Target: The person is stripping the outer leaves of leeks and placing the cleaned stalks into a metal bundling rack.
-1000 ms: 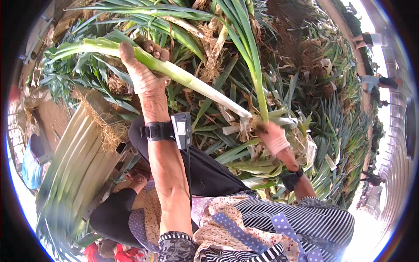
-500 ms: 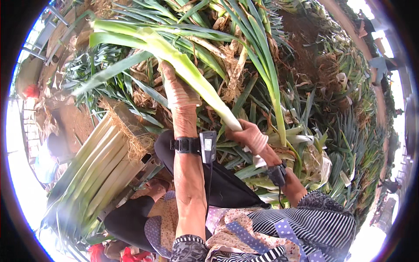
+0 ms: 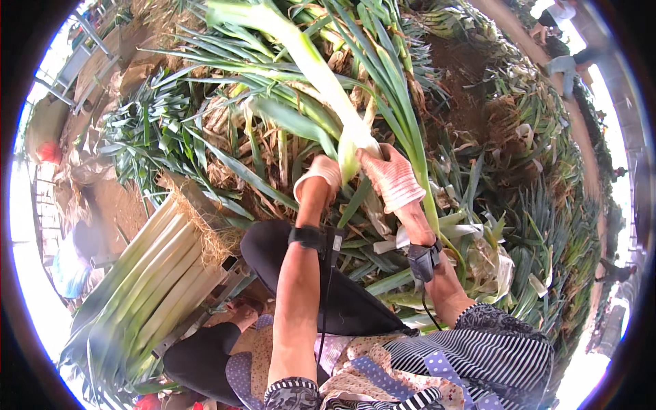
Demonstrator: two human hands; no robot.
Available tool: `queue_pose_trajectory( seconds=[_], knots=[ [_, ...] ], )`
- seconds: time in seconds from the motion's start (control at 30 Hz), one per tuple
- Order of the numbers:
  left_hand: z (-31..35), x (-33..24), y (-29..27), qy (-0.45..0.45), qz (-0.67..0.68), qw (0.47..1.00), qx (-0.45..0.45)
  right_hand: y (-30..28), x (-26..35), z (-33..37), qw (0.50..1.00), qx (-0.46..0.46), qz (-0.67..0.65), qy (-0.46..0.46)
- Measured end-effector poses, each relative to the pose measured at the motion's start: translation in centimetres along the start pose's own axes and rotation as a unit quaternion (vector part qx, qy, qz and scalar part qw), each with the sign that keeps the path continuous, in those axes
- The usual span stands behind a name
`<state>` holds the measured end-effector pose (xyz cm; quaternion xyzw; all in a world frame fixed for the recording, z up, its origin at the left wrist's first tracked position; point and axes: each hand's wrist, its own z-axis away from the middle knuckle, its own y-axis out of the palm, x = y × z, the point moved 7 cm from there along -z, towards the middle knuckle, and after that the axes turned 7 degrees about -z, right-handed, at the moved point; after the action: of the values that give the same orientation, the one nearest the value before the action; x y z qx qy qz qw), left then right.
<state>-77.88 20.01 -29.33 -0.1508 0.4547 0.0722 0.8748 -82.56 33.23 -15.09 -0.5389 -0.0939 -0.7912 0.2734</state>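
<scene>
A long leek stretches away from me, its green top at the upper left and its white end towards me. My right hand, in a pale ribbed glove, is closed round the white end. Beside it, my left hand is curled in at an outer leaf, which is peeled partly away from the stalk. The left fingertips are largely hidden by the back of that hand. Both wrists carry black straps with small devices.
A row of trimmed leeks lies at my left, roots towards me. Untrimmed leeks are heaped ahead. Stripped leaves and more leeks cover the ground at right. My knee is below my left forearm.
My left hand has come down the leek from midway to near the white end, drawing an outer leaf off. My right hand has moved up and away from me, and the leek stands steeper.
</scene>
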Motion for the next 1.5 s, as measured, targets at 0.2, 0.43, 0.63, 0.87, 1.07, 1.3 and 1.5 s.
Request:
queue_pose_trajectory(
  seconds=[0.2,0.43,0.63,0.87,1.07,1.3,1.5],
  knots=[
    [2.3,-4.5,1.6,0.057,-0.272,0.953,-0.120,-2.0,-2.9,0.3,0.996,-0.058,0.028,-0.055],
    [6.3,-7.8,-7.6,0.220,0.613,0.748,-0.130,0.0,-2.8,3.7,0.992,-0.030,0.074,-0.101],
    [7.6,-8.7,-7.3,0.262,0.562,0.773,-0.130,0.9,-4.6,3.2,0.960,-0.034,0.184,-0.209],
    [8.9,-8.0,-6.9,0.246,0.502,0.787,-0.261,3.4,1.4,2.5,0.863,-0.233,0.219,-0.390],
    [8.4,-7.9,-6.5,0.246,0.530,0.788,-0.194,5.5,-1.4,-5.0,0.918,-0.160,0.322,-0.170],
    [8.7,-9.0,-8.7,0.296,0.568,0.764,-0.078,4.0,-3.1,-2.4,0.976,0.197,-0.058,-0.076],
    [7.2,-9.1,-7.8,0.287,0.643,0.707,0.068,5.1,-3.7,1.4,0.958,0.278,0.074,-0.007]
  ],
)
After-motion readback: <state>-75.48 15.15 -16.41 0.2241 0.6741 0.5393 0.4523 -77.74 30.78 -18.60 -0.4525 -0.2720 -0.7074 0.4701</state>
